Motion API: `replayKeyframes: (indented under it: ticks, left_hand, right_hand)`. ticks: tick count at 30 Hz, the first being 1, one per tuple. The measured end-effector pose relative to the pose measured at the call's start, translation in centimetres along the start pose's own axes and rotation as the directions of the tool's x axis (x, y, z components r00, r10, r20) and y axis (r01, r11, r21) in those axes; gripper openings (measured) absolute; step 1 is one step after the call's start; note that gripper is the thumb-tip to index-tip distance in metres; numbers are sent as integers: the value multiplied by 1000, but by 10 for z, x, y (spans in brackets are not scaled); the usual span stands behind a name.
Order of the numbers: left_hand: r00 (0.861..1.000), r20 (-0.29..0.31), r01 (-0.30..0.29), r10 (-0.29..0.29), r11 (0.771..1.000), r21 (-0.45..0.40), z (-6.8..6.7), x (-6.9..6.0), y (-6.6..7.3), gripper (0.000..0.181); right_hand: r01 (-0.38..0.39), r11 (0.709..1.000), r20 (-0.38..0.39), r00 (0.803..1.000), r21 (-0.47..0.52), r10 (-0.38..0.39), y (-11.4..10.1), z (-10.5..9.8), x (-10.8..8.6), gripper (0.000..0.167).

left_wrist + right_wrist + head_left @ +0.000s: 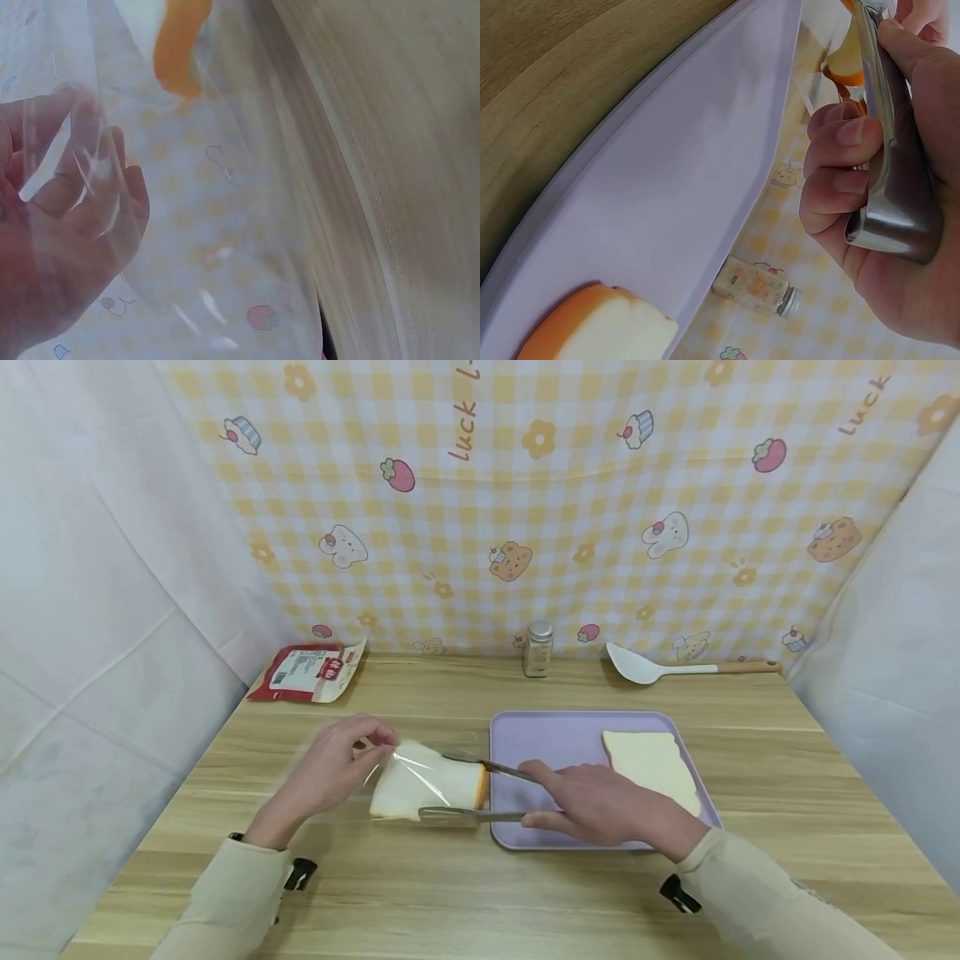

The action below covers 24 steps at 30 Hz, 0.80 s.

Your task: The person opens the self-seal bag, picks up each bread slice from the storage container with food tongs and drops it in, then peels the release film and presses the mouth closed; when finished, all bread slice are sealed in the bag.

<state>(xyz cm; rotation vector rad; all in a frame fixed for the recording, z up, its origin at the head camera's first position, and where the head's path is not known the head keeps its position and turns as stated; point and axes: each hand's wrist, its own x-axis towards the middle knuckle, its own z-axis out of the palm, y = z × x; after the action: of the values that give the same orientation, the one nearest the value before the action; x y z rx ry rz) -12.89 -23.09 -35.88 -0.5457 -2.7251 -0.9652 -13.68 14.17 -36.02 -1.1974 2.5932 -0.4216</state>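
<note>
My left hand point(341, 764) pinches the edge of a clear plastic bag point(461, 742), left of the tray. Inside the bag lies a white bread slice point(423, 783) with an orange-brown crust. In my right hand point(600, 802) are metal tongs point(892, 172), their two arms spread. The tong tips reach left to either side of the slice; whether they press it cannot be told. Through the film the left wrist view shows curled left fingers point(97, 191) and part of the crust point(178, 49).
A lilac tray point(525, 731) carries another bread slice point(651, 764) on its right side. Along the back stand a red and cream food packet point(307, 672), a small seasoning jar point(537, 650) and a white spatula point(637, 667) with a wooden handle end. A checked curtain hangs behind.
</note>
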Motion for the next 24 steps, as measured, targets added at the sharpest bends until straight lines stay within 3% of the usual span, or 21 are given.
replayKeyframes:
  ticks: [8,16,24]
  left_hand:
    - [1000,-7,-10,10,1000,-27,0,0,0,9]
    - [1000,21,17,-16,999,-47,0,0,1,10]
    - [1000,-2,20,-20,998,-60,0,-2,1,9]
  right_hand:
    - [-23,1000,19,1000,6,23,-3,-2,6,65]
    - [-17,1000,20,1000,-3,17,-7,-1,13,65]
    - [-38,999,33,999,4,38,-6,0,17,66]
